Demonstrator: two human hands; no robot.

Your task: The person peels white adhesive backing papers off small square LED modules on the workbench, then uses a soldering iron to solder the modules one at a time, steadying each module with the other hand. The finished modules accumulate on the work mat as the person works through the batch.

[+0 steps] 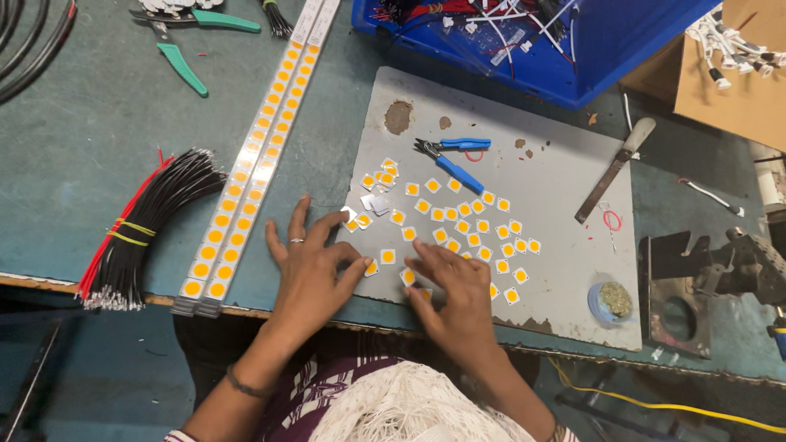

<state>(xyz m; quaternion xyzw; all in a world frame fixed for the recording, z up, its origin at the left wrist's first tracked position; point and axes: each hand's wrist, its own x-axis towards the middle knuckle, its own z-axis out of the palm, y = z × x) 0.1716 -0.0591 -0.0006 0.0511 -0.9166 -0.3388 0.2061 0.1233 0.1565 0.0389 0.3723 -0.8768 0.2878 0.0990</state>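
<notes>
Several small white square chips with yellow centres (471, 225) lie scattered on a grey board (565, 147). My left hand (307, 266) rests flat at the board's near left edge, fingers spread, a ring on one finger, its thumb next to a chip (371, 268). My right hand (450, 290) lies over the near chips, fingertips touching one chip (407, 277). Neither hand grips anything. Blue-handled cutters (454, 160) lie on the board beyond the chips.
Two long strips of yellow chips (254, 160) run diagonally on the green table. A bundle of black and red wires (143, 225) lies left. Green pliers (184, 45), a blue bin (589, 49), a knife (614, 168), a small round tin (610, 301) and a metal stand (708, 278) surround the board.
</notes>
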